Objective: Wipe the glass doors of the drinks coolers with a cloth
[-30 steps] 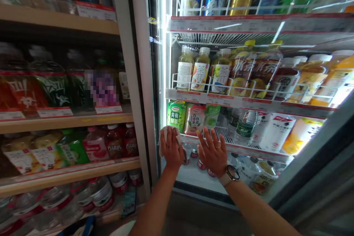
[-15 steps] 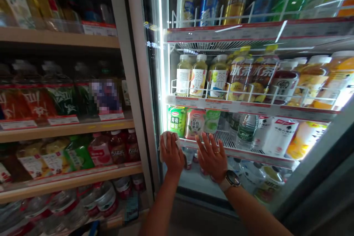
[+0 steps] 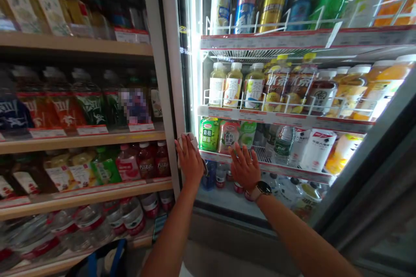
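Observation:
My left hand (image 3: 190,160) presses a pale cloth (image 3: 188,140) against the left edge of a glass fridge door (image 3: 208,207). Its fingers lie over the cloth, hiding much of it. My right hand (image 3: 245,168) rests flat on the glass, fingers spread, with a ring and a wristwatch (image 3: 262,188) showing. It holds nothing. Behind the glass near my hands stand a green tea bottle (image 3: 209,134) and a pinkish tea bottle (image 3: 228,137). A clear water bottle (image 3: 283,146) is further right.
Fridge shelves behind the glass carry cans (image 3: 247,4) and tea bottles (image 3: 253,86). Left of the door, an upright frame (image 3: 169,73) borders wooden shelves (image 3: 130,141) of bottled drinks. A phone-like object (image 3: 159,227) lies low there, near a dark bag with blue straps (image 3: 107,259).
My left hand has slid left with the cloth, from over the glass to the door's edge. The right hand stays spread at about the same place on the glass. The view has shifted slightly.

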Tool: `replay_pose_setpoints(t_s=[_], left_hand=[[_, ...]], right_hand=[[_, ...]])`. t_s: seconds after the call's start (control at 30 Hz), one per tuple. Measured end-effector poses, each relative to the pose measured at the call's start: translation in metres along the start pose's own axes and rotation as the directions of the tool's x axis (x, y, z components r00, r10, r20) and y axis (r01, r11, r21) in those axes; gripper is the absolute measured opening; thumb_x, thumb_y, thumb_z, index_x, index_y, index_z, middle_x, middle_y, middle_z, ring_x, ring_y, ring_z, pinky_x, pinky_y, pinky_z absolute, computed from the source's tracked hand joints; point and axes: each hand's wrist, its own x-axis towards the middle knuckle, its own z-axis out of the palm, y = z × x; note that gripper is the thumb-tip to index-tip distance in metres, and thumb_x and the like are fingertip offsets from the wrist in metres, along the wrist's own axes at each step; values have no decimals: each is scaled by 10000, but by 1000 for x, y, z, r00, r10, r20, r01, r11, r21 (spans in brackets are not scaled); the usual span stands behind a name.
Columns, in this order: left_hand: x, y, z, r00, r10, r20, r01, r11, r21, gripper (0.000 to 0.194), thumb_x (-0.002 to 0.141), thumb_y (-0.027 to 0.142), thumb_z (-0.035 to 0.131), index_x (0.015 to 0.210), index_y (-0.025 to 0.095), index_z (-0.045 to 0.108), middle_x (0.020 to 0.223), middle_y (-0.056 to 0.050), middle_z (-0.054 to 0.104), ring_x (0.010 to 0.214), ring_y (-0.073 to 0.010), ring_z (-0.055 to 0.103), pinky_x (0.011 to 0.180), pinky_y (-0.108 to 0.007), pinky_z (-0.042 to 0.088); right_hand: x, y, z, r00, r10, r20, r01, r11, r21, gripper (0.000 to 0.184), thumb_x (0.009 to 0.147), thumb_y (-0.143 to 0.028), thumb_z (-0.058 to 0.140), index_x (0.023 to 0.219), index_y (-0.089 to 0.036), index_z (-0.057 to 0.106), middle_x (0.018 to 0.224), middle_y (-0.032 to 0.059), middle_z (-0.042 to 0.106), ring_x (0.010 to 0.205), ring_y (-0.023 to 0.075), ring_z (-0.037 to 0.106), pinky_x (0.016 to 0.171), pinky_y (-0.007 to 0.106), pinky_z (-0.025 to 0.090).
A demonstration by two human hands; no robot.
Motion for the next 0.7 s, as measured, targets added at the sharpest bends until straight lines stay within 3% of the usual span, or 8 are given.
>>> replay_pose_setpoints(t_s=[0.27, 0.4, 0.47, 0.57, 0.63, 0.7], left_hand=[[-33, 8, 7, 991, 117, 68, -114, 993, -38, 626, 979, 222, 361, 1545, 187, 95, 1610, -120, 153, 1488, -291, 25, 1198, -542, 241], [-13, -2, 1, 972, 207, 108, -204, 978, -39, 626, 967, 184, 367, 1542, 223, 122, 1599, -91, 219, 1491, -269, 47, 1197, -528, 256], [5, -5, -2, 974, 210, 87, -207, 977, -50, 631, 962, 172, 370, 1541, 235, 127, 1600, -76, 228, 1494, -259, 39, 1208, -524, 229], [17, 6, 2, 995, 103, -9, -104, 993, -61, 634, 969, 191, 362, 1544, 207, 97, 1616, -90, 163, 1497, -271, 4, 1220, -548, 162], [8, 22, 11, 995, 86, -56, -90, 993, -72, 643, 969, 207, 374, 1544, 183, 87, 1619, -104, 134, 1497, -287, 4, 1218, -552, 162], [-9, 34, 21, 977, 208, -56, -212, 974, -79, 651, 960, 212, 411, 1542, 178, 123, 1607, -101, 192, 1496, -293, 38, 1214, -530, 197]], right_hand=[[0, -3, 2, 1000, 19, -23, -18, 999, 31, 688, 903, -278, 514, 1531, -197, 247, 1476, 96, 473, 1428, 243, 343, 1214, 442, 119], [0, -2, 0, 1000, 23, -8, -23, 999, 33, 712, 894, -276, 531, 1535, -201, 232, 1479, 97, 468, 1430, 250, 337, 1212, 444, 134], [0, -2, 1, 1000, 24, -8, -23, 999, 31, 713, 892, -277, 534, 1535, -198, 234, 1480, 98, 467, 1437, 250, 325, 1213, 445, 131], [-1, -2, 3, 1000, 17, -12, -17, 1000, 18, 714, 888, -276, 534, 1533, -193, 241, 1479, 99, 467, 1448, 244, 301, 1217, 445, 123], [-1, -2, 4, 1000, 12, -13, -12, 1000, 3, 701, 889, -281, 529, 1530, -196, 256, 1483, 99, 461, 1448, 244, 302, 1219, 449, 123], [-2, -2, 5, 1000, 9, -13, -9, 1000, -9, 680, 896, -293, 519, 1524, -203, 276, 1489, 99, 453, 1443, 247, 315, 1218, 456, 125]])
